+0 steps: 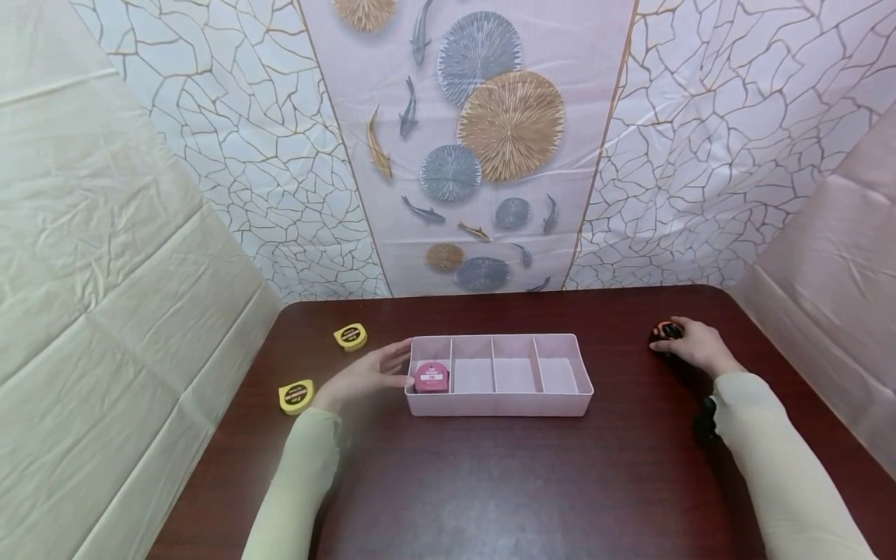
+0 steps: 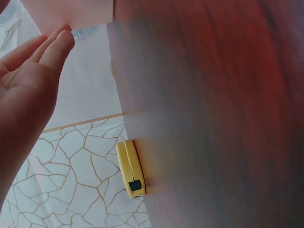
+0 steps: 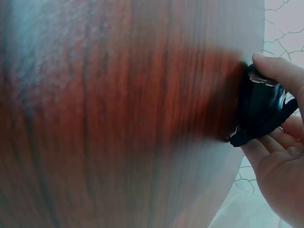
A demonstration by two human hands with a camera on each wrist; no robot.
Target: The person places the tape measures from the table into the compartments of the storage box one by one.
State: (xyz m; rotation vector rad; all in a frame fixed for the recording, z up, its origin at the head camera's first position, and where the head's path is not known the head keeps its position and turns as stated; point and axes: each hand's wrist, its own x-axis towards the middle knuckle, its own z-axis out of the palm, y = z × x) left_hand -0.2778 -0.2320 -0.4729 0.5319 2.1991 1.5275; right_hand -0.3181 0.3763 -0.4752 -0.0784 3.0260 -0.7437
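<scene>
A pale pink divided box (image 1: 500, 404) stands in the middle of the table, its compartments in a row. A pink tape measure (image 1: 432, 378) sits in its leftmost compartment. My left hand (image 1: 367, 375) is at the box's left end, fingers extended along its side and thumb near the front corner. In the left wrist view those fingers look straight against the box wall (image 2: 90, 12). On the right side of the table, my right hand (image 1: 696, 346) grips a black and orange tape measure (image 1: 666, 333). The right wrist view shows its dark case (image 3: 259, 99) and black strap between thumb and fingers.
Two yellow tape measures lie left of the box, one farther back (image 1: 351, 337) and one nearer (image 1: 297, 397). A black object (image 1: 705, 420) is partly hidden by my right sleeve. Fabric-covered walls border the dark table (image 1: 490, 482) at the back and sides.
</scene>
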